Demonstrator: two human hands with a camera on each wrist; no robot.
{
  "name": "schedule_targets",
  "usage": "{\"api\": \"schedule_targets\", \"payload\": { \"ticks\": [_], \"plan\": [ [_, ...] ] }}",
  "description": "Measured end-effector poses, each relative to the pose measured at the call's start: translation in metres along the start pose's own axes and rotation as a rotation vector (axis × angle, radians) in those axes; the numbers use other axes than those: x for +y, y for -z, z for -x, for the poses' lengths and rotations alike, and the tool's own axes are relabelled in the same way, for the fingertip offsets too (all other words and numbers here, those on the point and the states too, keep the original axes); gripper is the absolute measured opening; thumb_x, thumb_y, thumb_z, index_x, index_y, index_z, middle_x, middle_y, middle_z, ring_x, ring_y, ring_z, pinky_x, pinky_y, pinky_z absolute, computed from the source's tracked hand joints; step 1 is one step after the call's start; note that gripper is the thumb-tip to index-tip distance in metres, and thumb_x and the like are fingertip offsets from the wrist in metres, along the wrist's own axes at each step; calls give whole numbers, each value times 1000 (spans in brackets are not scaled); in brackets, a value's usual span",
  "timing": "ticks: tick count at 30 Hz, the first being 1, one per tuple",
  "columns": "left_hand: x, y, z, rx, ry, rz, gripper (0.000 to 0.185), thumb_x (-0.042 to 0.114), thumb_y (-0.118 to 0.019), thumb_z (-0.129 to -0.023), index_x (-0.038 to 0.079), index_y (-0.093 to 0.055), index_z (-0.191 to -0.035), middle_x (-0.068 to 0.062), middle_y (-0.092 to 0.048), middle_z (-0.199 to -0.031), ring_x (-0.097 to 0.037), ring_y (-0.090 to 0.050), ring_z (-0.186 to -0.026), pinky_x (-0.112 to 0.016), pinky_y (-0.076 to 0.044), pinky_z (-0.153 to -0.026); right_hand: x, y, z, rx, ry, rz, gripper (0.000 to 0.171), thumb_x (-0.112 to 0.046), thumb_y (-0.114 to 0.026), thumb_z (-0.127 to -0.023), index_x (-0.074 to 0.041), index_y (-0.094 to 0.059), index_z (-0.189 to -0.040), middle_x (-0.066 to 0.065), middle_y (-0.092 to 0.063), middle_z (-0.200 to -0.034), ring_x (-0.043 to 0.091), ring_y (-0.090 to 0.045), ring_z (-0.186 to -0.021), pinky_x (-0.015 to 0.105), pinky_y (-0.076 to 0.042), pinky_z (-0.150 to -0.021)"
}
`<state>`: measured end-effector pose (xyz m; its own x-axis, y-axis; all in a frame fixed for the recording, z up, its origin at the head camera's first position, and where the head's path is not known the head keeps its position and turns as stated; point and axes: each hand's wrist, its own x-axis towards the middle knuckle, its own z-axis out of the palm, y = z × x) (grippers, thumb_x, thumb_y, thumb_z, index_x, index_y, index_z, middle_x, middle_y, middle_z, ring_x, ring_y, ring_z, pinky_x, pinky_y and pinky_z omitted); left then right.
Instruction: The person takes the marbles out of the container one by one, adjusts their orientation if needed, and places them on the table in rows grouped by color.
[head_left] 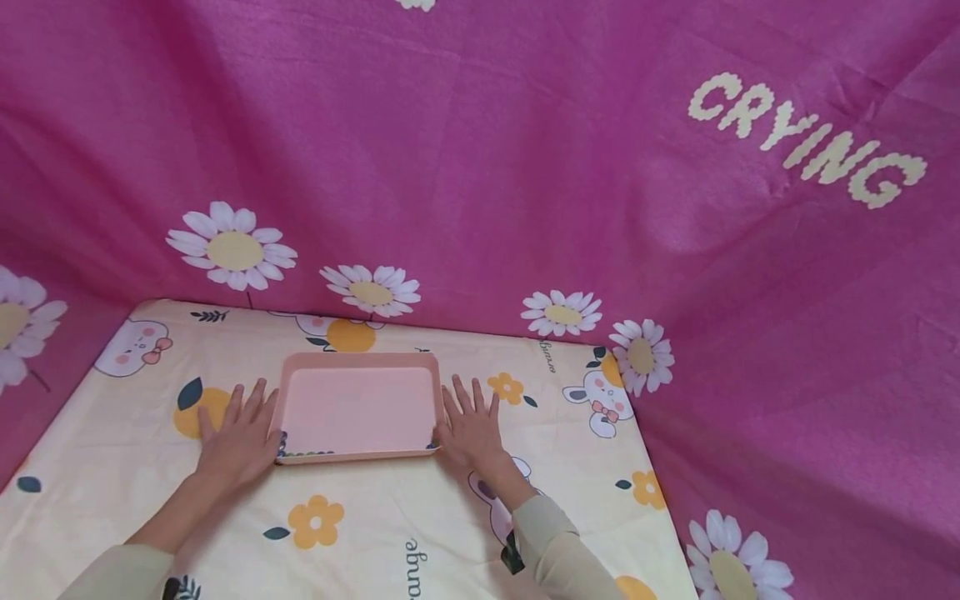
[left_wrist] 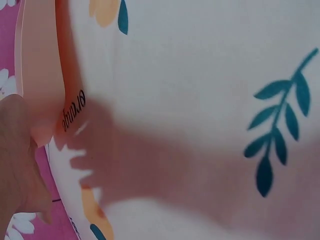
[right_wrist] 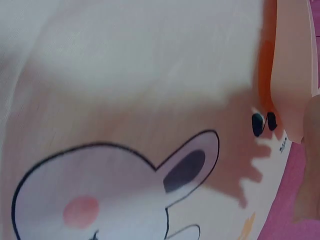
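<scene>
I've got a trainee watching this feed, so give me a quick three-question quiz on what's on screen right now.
1. True or false: the left hand lies flat beside the tray with straight fingers.
2. Multiple choice: where do the small dark beads lie in the tray? A) along the far wall B) along the near wall C) in the middle
3. Fill in: the right hand rests on the ___, beside the tray's right edge.

Key: 1 true; 2 B; 3 cloth
</scene>
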<state>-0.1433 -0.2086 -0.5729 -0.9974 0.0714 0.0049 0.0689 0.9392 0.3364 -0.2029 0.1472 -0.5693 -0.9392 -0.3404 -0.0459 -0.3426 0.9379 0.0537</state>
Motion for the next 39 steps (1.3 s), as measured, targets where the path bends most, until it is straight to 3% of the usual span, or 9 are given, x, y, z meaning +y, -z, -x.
{"api": "schedule_targets", "payload": {
  "ticks": [18, 32, 39],
  "plan": [
    [35, 0, -19, -48, -29, 18, 65, 30, -47, -100, -4, -30, -152, -27, -14, -160, -48, -3, -146, -72, 11, -107, 34, 5, 12, -39, -58, -30, 62, -49, -36, -103, -21, -31, -158, 6, -14, -166, 39, -11, -149, 70, -11, -112],
    [52, -12, -27, -58, -24, 31, 66, 28, -48, -99, -3, -28, -153, -24, -11, -162, -46, -1, -147, -70, 15, -107, 53, 1, 22, -25, -69, 13, 59, -48, -35, -104, -21, -34, -157, 7, -17, -165, 39, -15, -148, 70, -16, -111],
    [59, -23, -27, -49, -21, 41, 68, 28, -51, -98, -2, -28, -154, -24, -11, -162, -46, -2, -147, -71, 14, -107, 61, -5, 29, -8, -77, -20, 58, -45, -38, -103, -19, -36, -156, 9, -20, -164, 41, -17, -148, 71, -14, -110]
  ]
}}
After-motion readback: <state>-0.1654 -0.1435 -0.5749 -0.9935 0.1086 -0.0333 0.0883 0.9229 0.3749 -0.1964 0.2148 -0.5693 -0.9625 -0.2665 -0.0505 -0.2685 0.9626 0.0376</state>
